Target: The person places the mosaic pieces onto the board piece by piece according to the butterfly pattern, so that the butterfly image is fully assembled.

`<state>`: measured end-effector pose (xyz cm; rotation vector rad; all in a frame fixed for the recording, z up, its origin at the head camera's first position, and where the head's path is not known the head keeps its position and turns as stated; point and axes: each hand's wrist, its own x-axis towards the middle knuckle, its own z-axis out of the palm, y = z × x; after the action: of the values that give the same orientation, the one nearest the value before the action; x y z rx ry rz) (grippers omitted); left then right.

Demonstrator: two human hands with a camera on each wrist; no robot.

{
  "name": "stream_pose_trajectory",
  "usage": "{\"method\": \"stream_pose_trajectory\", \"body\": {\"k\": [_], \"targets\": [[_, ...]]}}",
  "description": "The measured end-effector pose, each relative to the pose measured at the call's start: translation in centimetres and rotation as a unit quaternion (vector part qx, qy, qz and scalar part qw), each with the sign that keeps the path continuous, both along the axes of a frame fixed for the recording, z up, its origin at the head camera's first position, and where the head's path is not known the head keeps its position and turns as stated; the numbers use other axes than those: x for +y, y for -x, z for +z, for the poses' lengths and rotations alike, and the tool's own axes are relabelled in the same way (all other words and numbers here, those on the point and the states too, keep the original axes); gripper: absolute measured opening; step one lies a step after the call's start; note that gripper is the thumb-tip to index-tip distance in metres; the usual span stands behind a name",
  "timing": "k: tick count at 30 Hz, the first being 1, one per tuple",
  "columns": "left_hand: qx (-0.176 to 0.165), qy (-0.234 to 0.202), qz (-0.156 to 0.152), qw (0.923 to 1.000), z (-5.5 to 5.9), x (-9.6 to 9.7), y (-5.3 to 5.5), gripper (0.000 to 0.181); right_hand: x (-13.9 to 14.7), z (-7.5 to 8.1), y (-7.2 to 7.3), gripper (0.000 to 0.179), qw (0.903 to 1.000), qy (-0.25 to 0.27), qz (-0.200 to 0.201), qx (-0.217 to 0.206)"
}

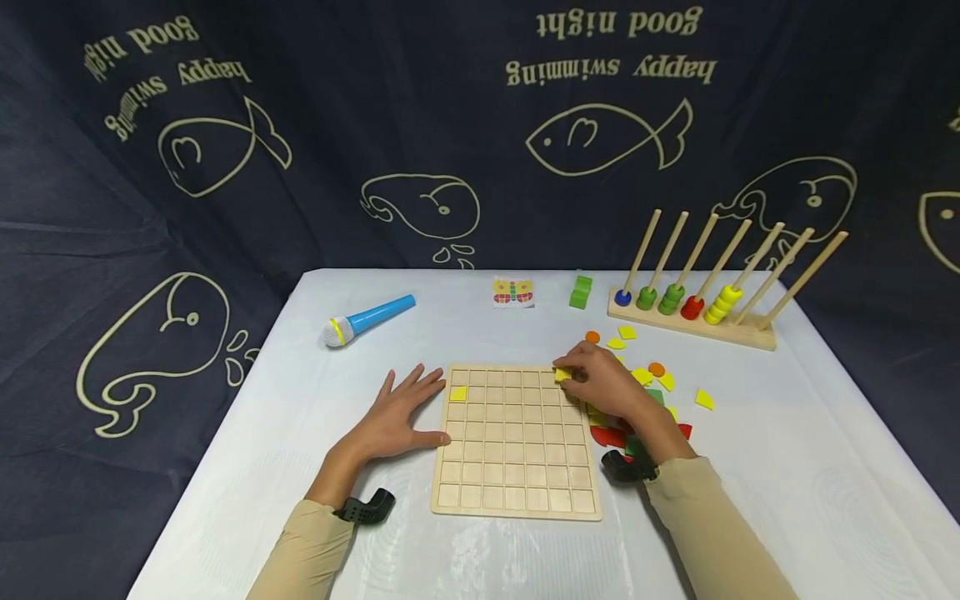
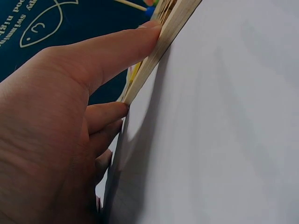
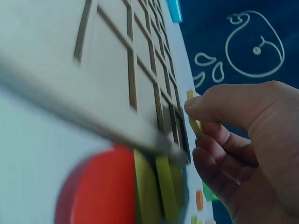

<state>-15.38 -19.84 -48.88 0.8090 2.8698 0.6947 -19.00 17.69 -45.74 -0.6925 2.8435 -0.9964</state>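
One yellow tile [image 1: 562,376] at the board's [image 1: 514,452] far-right corner could drop if my right hand's [image 1: 606,382] pinch slips; left hand [image 1: 393,422] splayed.

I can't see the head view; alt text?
The right hand pinches a yellow tile at the top-right corner of a wooden grid board; the left hand touches its left edge. Another yellow tile sits in the leftmost column. Loose pieces lie right; beyond are a toy microphone, butterfly card and bead stacker.

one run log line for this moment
left hand: touching board at left edge | right hand: pinching yellow tile at board's far right corner | placed tile: yellow, board's left column
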Motion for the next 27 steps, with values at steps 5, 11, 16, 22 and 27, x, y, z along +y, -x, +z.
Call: {"method": "stream_pose_trajectory", "body": {"k": [5, 11, 16, 22, 27], "targets": [[0.000, -0.002, 0.001, 1.0000, 0.1, 0.0, 0.0, 0.092, -1.6, 0.1, 0.1, 0.032, 0.9997, 0.003, 0.023, 0.013], [-0.001, 0.000, 0.002, 1.0000, 0.0, 0.1, 0.0, 0.093, -3.5, 0.3, 0.1, 0.031, 0.9983, 0.009, 0.051, 0.026], [0.001, 0.000, 0.002, 1.0000, -0.1, 0.0, 0.0, 0.094, -5.2, 0.2, 0.2, 0.031, 0.9969, 0.004, 0.072, 0.033], [0.005, 0.005, 0.006, 1.0000, -0.2, 0.0, 0.1, 0.094, -7.5, 0.4, 0.1, 0.031, 0.9946, 0.004, 0.098, 0.032], [0.001, 0.006, 0.003, 1.0000, 0.0, 0.1, 0.0, 0.093, -9.2, 0.4, -0.1, 0.031, 0.9933, -0.003, 0.112, 0.027]]}}
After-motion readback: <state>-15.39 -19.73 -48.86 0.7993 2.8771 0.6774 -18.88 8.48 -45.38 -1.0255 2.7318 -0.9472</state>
